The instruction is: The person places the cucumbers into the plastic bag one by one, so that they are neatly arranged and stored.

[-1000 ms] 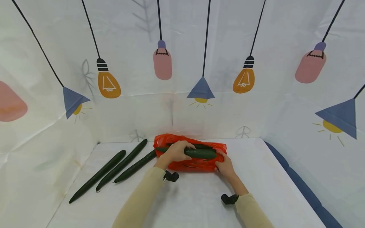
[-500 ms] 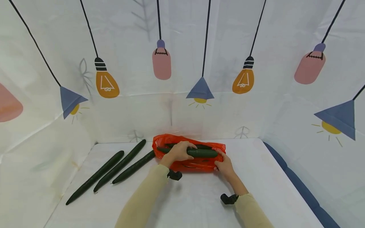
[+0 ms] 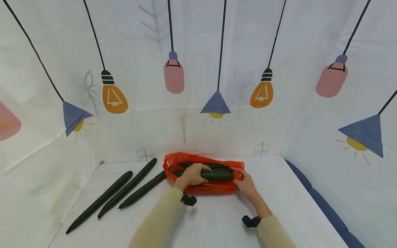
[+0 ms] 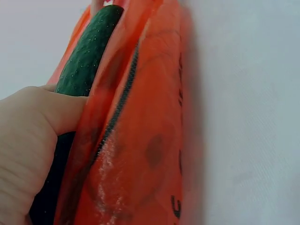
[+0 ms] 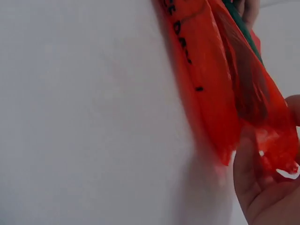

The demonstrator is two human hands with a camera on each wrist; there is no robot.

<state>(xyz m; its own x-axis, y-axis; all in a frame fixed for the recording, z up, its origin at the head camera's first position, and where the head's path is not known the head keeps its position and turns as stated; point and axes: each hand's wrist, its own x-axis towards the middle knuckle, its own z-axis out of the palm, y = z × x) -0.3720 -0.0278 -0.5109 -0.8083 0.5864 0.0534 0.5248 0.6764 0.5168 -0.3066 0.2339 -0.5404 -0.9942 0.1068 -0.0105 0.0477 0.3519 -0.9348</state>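
A person's left hand [image 3: 193, 174] wraps its fingers around a cucumber [image 3: 214, 174] lying in the mouth of a red bag [image 3: 214, 188] on the table [image 3: 217, 220]. Since a second ago the cucumber has sunk lower into the bag. The right hand [image 3: 246, 183] pinches the bag's right edge. Three more cucumbers [image 3: 124, 193] lie to the left, apparently next.

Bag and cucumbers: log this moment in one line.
left hand: grips cucumber in bag | right hand: holds bag end | second cucumber inside | three cucumbers on table
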